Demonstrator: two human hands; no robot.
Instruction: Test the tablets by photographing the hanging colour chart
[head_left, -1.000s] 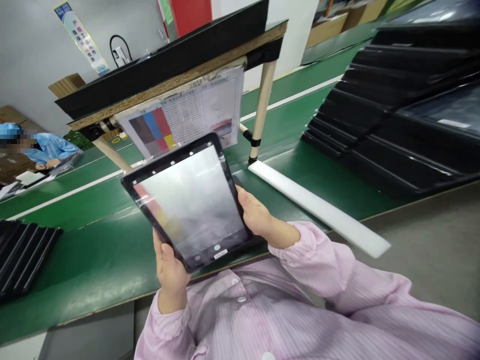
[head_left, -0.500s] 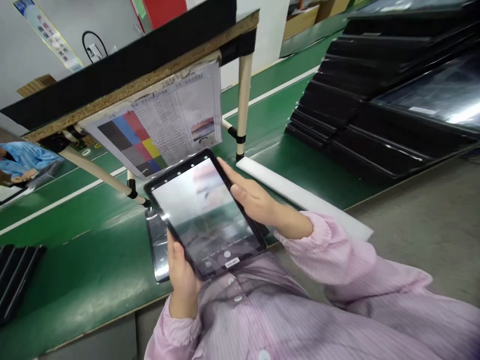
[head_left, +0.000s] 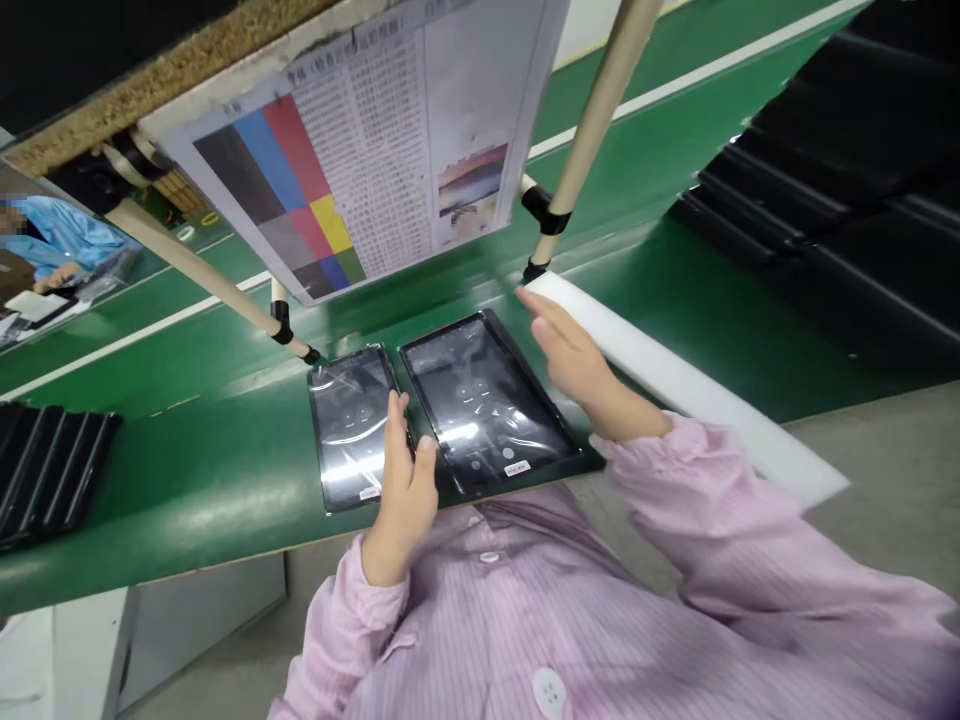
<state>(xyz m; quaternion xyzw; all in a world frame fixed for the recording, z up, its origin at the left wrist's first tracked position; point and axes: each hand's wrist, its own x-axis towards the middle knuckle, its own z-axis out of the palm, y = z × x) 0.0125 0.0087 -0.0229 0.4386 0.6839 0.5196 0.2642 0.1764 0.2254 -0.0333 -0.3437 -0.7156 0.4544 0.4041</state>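
Two dark tablets lie side by side on the green workbench (head_left: pixel 247 440). The right tablet (head_left: pixel 487 400) has a dark glossy screen with a small white label along its near edge. The left tablet (head_left: pixel 349 425) looks film-covered, with bright glare on it. My left hand (head_left: pixel 407 480) is open, fingers stretched, held over the gap between the tablets and covering part of the left one. On the far side, my right hand (head_left: pixel 574 355) is open with fingers straight, just off the right tablet's right edge. Neither hand holds anything.
A white foam strip (head_left: pixel 675 380) runs along the bench at the right. Stacked black trays (head_left: pixel 847 210) stand behind it; more black trays (head_left: pixel 56 470) lie far left. A pipe-legged shelf with a colour-patch sheet (head_left: pixel 360 160) rises ahead. A person in blue (head_left: pixel 67 240) sits at left.
The tablet that both hands held up has come down onto the bench beside the other one. Both hands have let go and spread apart. Its lit screen now looks dark, and my view has moved closer.
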